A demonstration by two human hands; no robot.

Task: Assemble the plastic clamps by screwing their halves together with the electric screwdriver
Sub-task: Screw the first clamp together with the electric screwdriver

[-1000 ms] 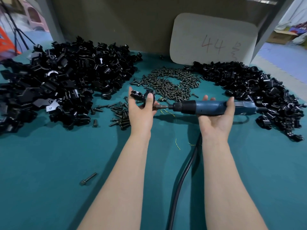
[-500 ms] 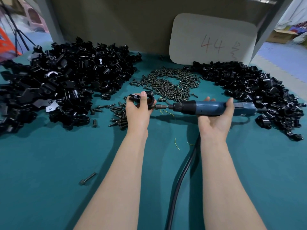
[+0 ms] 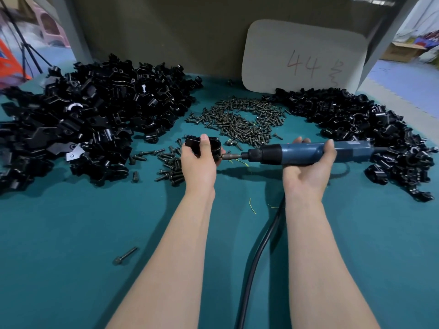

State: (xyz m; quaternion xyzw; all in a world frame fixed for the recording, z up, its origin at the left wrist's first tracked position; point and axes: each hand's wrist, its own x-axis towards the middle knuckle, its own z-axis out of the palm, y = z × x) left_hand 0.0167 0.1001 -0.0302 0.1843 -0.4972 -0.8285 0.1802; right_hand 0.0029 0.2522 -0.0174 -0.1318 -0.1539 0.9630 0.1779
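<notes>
Left hand (image 3: 198, 163) grips clamp (image 3: 215, 148), right hand (image 3: 306, 176) grips screwdriver (image 3: 301, 151), screws (image 3: 242, 122) heaped beyond, part piles (image 3: 95, 115) flanking, cord (image 3: 261, 245) trailing

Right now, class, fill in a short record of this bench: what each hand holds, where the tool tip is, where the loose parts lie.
left hand: grips a black clamp, thumb across it
right hand: holds the blue electric screwdriver level, pointing left
bit: at the clamp's right side; seating in a screw cannot be told
screw heap: middle back of the green table
lone screw: front left
left pile: black clamp pieces
right pile: black clamp pieces
cord: black, runs toward the near edge
</notes>
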